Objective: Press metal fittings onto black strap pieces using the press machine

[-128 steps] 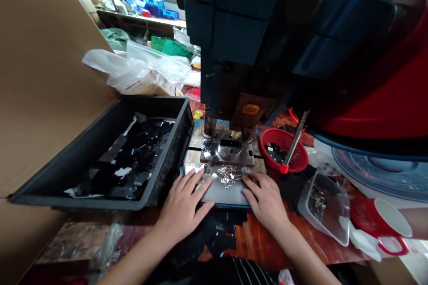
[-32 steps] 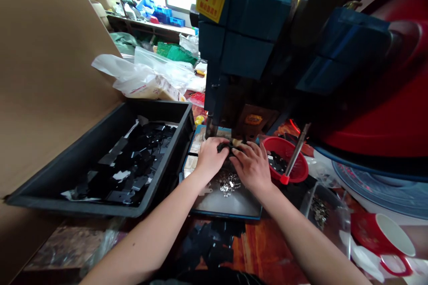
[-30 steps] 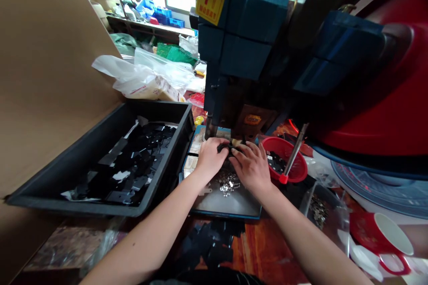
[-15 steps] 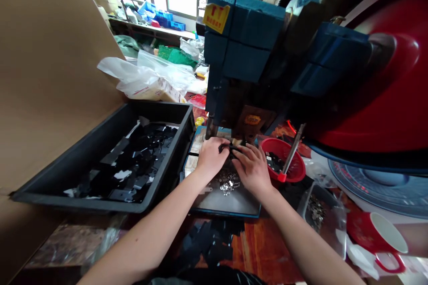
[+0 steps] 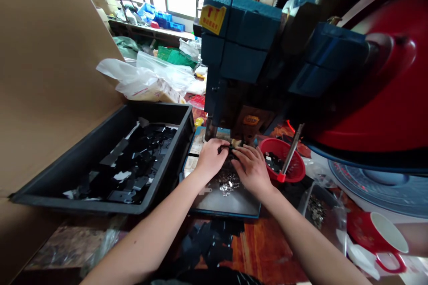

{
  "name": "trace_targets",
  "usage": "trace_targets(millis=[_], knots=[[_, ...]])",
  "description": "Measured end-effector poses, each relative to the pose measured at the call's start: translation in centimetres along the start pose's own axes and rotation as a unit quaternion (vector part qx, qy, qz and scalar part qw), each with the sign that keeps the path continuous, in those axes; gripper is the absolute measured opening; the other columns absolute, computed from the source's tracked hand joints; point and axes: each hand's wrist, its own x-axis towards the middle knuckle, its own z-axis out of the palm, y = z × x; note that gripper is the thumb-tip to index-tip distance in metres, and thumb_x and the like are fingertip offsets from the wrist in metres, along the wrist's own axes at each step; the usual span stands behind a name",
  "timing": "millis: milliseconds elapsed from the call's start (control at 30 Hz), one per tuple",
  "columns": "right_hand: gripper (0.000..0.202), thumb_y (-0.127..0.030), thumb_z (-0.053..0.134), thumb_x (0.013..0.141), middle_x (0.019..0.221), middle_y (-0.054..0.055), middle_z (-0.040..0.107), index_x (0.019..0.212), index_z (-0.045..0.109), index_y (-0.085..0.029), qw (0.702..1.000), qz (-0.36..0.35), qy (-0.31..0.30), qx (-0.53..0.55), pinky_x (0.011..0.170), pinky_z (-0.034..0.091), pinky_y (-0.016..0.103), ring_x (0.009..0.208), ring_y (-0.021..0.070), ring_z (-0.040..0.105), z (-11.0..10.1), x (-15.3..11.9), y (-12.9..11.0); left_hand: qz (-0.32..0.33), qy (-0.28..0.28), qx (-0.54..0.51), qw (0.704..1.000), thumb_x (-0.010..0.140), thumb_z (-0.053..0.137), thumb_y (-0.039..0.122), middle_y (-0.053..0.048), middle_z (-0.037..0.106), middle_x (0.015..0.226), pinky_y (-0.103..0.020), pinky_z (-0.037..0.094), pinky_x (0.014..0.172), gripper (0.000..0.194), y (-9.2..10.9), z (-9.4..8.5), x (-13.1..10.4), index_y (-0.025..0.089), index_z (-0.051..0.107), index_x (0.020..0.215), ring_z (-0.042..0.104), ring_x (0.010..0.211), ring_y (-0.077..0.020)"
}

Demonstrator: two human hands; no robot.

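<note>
In the head view my left hand [image 5: 213, 156] is closed, pinching a small flat black part [image 5: 224, 146] under the head of the blue press [image 5: 247, 60]. My right hand [image 5: 253, 167] is bent over from the other side, its fingertips on the right end of the same part. Just how those fingertips grip it is partly hidden. Both hands are low over the press's metal base plate [image 5: 224, 205]. Small shiny metal pieces [image 5: 227, 185] lie scattered on the plate between my wrists.
At left stands a black tray [image 5: 143, 207] holding many dark flat pieces. A red basket [image 5: 297, 171] with a metal rod across it sits to the right, near a clear bin [image 5: 339, 227] of metal bits and a red mug [image 5: 363, 231]. Loose black plates [image 5: 210, 240] lie in front.
My hands keep nearly the same place and hold on the black part. The view has shifted very slightly, and the big red wheel appears to have turned a little.
</note>
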Motion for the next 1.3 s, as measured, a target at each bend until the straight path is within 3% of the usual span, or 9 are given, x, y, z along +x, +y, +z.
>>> trace_targets(millis=[533,667,767,867,967,1033,1100,1167,1300], knots=[[0.025,-0.038,0.05,0.091,0.115,0.004,0.064,0.108,0.066,-0.028,0.999,-0.015,-0.013,-0.036,0.107,0.025,0.053,0.118,0.0258,0.047,-0.5,0.9,-0.2,0.008,-0.01,-0.02,1.0,0.08,0.049,0.013,-0.003,0.068,0.098,-0.034,0.047,0.092,0.024,-0.7,0.7,0.4,0.02,0.067,0.095,0.061,0.097,-0.0189],[0.025,-0.037,0.049,0.091,0.113,0.004,0.065,0.104,0.068,-0.027,1.0,0.002,-0.006,0.017,0.103,0.034,0.049,0.116,0.0243,0.05,-0.4,1.3,0.1,0.01,0.003,-0.016,1.0,0.081,0.05,0.014,-0.003,0.068,0.097,-0.035,0.046,0.094,0.022,-0.5,0.7,0.4,0.021,0.067,0.093,0.061,0.098,-0.0197],[0.027,-0.035,0.048,0.091,0.114,0.007,0.065,0.106,0.067,-0.024,0.994,0.034,0.036,0.096,0.1,0.04,0.046,0.114,0.0241,0.053,-0.3,0.3,1.0,-0.002,0.032,-0.011,0.999,0.082,0.05,0.016,-0.004,0.066,0.101,-0.039,0.044,0.096,0.02,0.0,-0.1,-0.1,0.021,0.065,0.095,0.059,0.102,-0.0212],[0.03,-0.039,0.045,0.092,0.102,0.009,0.068,0.106,0.064,-0.022,0.955,0.165,0.078,0.235,0.092,0.046,0.044,0.099,0.0229,0.062,-0.2,-2.5,1.9,-0.013,0.052,-0.01,0.998,0.084,0.05,0.018,-0.005,0.064,0.106,-0.038,0.045,0.095,0.02,0.2,-1.3,-1.2,0.021,0.062,0.099,0.057,0.105,-0.021],[0.038,-0.047,0.038,0.093,0.089,0.008,0.07,0.103,0.062,-0.019,0.85,0.317,0.108,0.407,0.083,0.051,0.041,0.087,0.0219,0.066,-0.6,-6.3,2.5,-0.009,0.069,-0.012,0.998,0.085,0.05,0.019,-0.004,0.062,0.105,-0.036,0.045,0.093,0.017,0.3,-2.5,-3.0,0.022,0.061,0.098,0.057,0.104,-0.0199],[0.046,-0.052,0.031,0.094,0.088,0.009,0.07,0.101,0.062,-0.018,0.801,0.342,0.133,0.472,0.081,0.051,0.039,0.085,0.0218,0.067,-1.2,-8.3,2.7,-0.003,0.075,-0.01,0.997,0.086,0.05,0.02,-0.004,0.062,0.104,-0.035,0.044,0.094,0.015,0.2,-3.2,-4.5,0.022,0.061,0.096,0.057,0.103,-0.0198],[0.045,-0.053,0.034,0.093,0.089,0.008,0.07,0.1,0.063,-0.019,0.793,0.335,0.149,0.486,0.081,0.05,0.038,0.085,0.0215,0.066,-1.8,-9.4,2.6,0.003,0.069,-0.002,0.998,0.088,0.049,0.021,-0.004,0.061,0.105,-0.036,0.043,0.095,0.014,0.1,-3.7,-5.8,0.023,0.061,0.096,0.056,0.104,-0.0201],[0.039,-0.05,0.042,0.091,0.089,0.007,0.071,0.098,0.064,-0.019,0.81,0.321,0.145,0.468,0.081,0.049,0.036,0.086,0.0214,0.066,-2.3,-9.5,2.4,0.007,0.055,0.013,0.998,0.088,0.05,0.023,-0.004,0.061,0.106,-0.037,0.042,0.095,0.014,0.1,-4.0,-6.6,0.024,0.061,0.097,0.056,0.105,-0.021],[0.04,-0.049,0.041,0.09,0.086,0.007,0.07,0.088,0.068,-0.019,0.836,0.282,0.145,0.449,0.077,0.049,0.035,0.082,0.0218,0.065,-2.5,-8.5,1.9,0.004,0.007,0.038,0.999,0.085,0.056,0.034,-0.006,0.059,0.114,-0.042,0.041,0.097,0.026,0.2,-3.9,-5.6,0.024,0.057,0.11,0.053,0.109,-0.0242]])
